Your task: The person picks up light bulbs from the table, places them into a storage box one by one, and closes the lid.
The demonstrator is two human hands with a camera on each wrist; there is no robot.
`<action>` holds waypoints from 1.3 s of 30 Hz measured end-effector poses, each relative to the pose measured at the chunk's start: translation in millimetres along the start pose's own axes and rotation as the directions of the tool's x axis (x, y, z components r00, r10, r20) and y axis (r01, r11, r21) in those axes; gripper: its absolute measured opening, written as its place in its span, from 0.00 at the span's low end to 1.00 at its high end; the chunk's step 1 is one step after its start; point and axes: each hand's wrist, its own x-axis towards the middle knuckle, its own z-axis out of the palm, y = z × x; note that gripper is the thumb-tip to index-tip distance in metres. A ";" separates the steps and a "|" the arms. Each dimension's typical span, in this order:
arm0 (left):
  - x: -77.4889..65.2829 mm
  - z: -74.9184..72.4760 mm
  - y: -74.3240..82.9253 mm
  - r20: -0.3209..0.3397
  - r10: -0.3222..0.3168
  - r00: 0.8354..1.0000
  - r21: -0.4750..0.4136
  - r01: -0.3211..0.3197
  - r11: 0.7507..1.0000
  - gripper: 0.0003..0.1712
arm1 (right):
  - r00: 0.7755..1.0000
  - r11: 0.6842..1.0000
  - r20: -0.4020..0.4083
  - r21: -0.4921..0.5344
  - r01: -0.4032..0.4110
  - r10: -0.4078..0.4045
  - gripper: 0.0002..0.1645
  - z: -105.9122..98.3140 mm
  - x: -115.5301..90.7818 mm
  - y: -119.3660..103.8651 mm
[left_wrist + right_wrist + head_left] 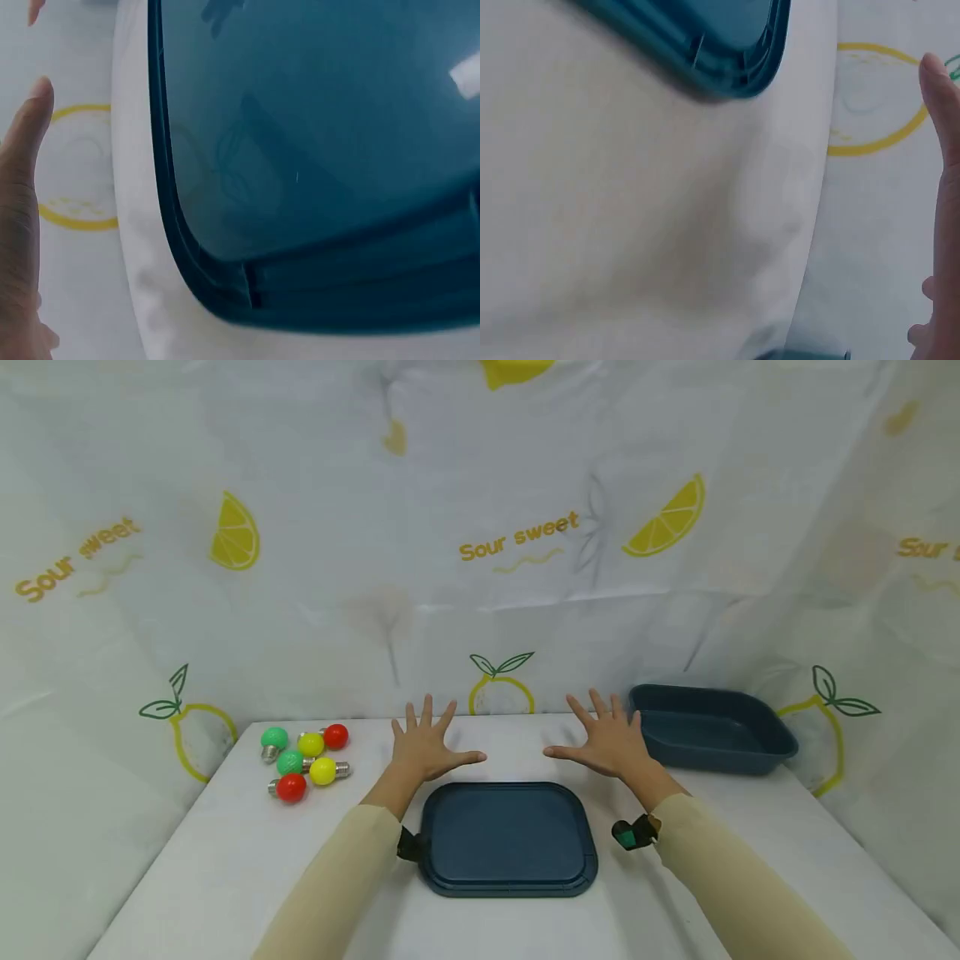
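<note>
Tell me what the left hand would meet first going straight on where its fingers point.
The left hand would probably meet the lemon-printed backdrop first; the head view shows nothing between them, though depth is hard to judge.

Draped tabletop booth, lemon-print sheeting (pixel 330 568), white table (pixel 225 860)

My right hand (pixel 949 202) holds its thumb outstretched before the yellow ring (pixel 862 149) on the sheet (pixel 870 225); on its thumb side, well apart, a blue tray (pixel 720 45) lies on the white table (pixel 630 187).
</note>
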 end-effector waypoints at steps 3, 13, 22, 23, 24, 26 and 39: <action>0.9 4.5 13.5 -0.023 0.032 0.999 0.015 -0.031 0.999 0.66 | 0.997 0.999 -0.077 0.031 0.010 -0.007 0.66 -0.6 -8.6 16.7; 20.6 7.9 67.7 -0.076 0.122 0.990 -0.066 -0.127 0.990 0.60 | 0.942 0.998 -0.337 0.063 0.010 0.012 0.61 -13.5 -35.5 83.9; 41.0 24.7 136.1 -0.056 0.186 0.981 -0.083 -0.191 0.978 0.50 | 0.927 0.989 -0.354 0.118 -0.090 0.127 0.58 -19.1 -53.1 136.7; 42.2 28.2 144.2 -0.057 0.190 0.980 -0.095 -0.195 0.976 0.50 | 0.923 0.987 -0.358 0.130 -0.098 0.139 0.57 -18.5 -54.9 141.9; 42.7 31.0 152.1 -0.062 0.195 0.979 -0.109 -0.200 0.974 0.50 | 0.920 0.984 -0.360 0.144 -0.109 0.154 0.57 -18.4 -57.4 146.4; 43.6 37.7 167.1 -0.067 0.207 0.976 -0.133 -0.214 0.968 0.50 | 0.917 0.975 -0.351 0.180 -0.132 0.189 0.56 -17.0 -63.5 155.2; 61.0 55.8 240.7 -0.076 0.262 0.962 -0.383 -0.271 0.883 0.45 | 0.859 0.854 -0.286 0.441 -0.275 0.424 0.54 -8.9 -88.5 201.4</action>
